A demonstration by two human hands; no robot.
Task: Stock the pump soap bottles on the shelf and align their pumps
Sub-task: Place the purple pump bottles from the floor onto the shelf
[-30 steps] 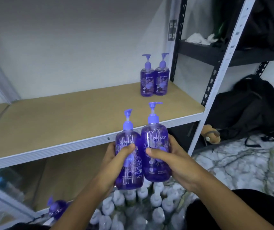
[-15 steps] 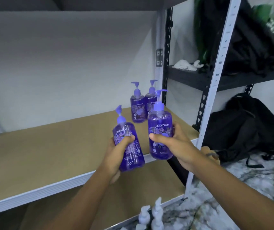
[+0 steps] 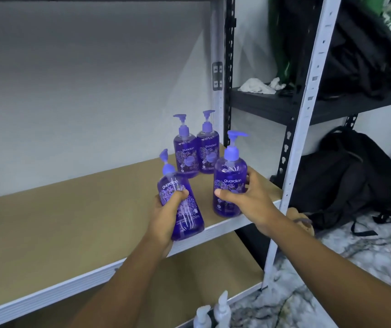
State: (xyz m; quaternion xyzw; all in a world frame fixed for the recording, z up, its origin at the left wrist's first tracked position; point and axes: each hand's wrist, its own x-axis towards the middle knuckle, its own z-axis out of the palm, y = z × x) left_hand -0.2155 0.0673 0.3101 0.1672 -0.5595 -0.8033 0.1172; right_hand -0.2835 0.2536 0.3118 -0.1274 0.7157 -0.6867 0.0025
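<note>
Left hand point(image 3: 163, 216) curled round left bottle point(image 3: 191, 217), translucent purple plastic, liquid-filled, tilted, at the white metal front edge point(image 3: 47, 297) | right hand point(image 3: 249, 201) grips right bottle point(image 3: 231, 171), upright, base on or just over the flat brown shelf board point(image 3: 71, 221) | two matching bottles point(image 3: 186, 152) touching, rear right corner.
</note>
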